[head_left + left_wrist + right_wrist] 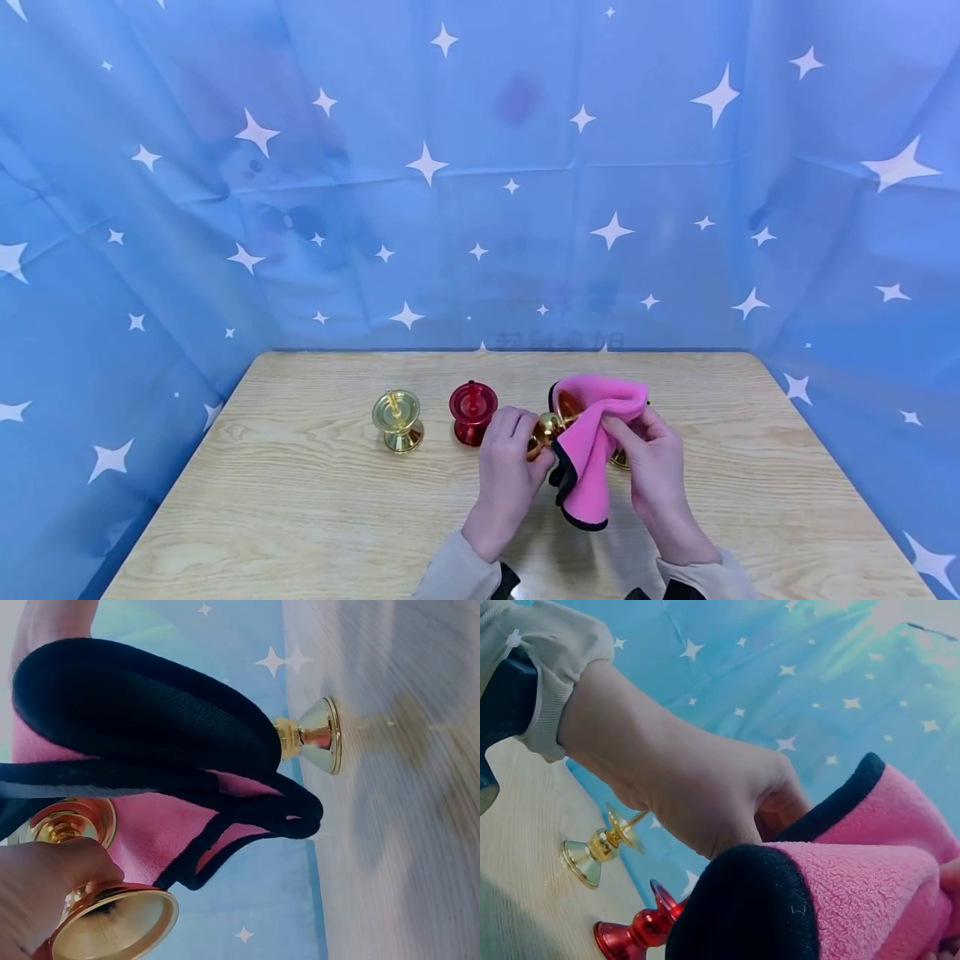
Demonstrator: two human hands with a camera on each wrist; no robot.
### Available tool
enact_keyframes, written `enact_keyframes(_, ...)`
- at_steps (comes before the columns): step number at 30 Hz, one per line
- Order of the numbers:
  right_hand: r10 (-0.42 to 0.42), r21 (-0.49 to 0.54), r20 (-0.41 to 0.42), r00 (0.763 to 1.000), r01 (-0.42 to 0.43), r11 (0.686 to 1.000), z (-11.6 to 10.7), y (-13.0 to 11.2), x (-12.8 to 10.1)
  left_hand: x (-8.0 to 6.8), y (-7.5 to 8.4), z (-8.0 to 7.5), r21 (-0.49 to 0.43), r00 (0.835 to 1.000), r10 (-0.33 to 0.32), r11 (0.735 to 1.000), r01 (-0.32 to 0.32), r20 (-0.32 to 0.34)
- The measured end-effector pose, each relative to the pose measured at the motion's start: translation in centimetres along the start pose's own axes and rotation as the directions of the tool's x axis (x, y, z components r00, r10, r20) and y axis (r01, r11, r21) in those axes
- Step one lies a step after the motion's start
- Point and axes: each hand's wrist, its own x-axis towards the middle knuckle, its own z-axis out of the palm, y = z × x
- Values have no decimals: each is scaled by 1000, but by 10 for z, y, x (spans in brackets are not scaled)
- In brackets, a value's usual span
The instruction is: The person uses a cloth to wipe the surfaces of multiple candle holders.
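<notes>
left hand: gripping a shiny gold candlestick
right hand: pinching fuzzy pink cloth
left wrist view only: flared gold base, close up

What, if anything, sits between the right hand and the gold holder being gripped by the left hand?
The pink cloth does. The right hand pinches it and it drapes over the gold holder, so the fingers meet fabric, not metal. The left hand grips the holder's stem directly.
</notes>
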Motion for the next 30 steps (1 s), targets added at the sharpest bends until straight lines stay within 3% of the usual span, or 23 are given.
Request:
enact_keyframes(5,-9,89,-40,999,12,996,1,-2,0,1,-2,-3,-6,1000,-7,1000,7,8)
enact_keyframes(10,-51,183,-105,993,70,981,-1,-5,1,1,-7,-5,-17,999,-14,1000,13,-34)
enact_keyframes(14,-85,228,-74,994,100,969,-3,-3,0,2,-11,-7,-33,996,-27,999,25,-82)
enact_keyframes(21,-62,40,105,993,58,998,1,8,-5,6,-7,-8,-21,996,-24,1000,23,-82)
enact_keyframes(26,-26,-66,86,996,32,997,4,7,-5,6,-3,-9,5,999,-13,1000,14,-34)
enact_keyframes(30,-5,-84,61,998,10,996,3,5,-5,5,-2,-10,4,1000,-4,1000,4,-12)
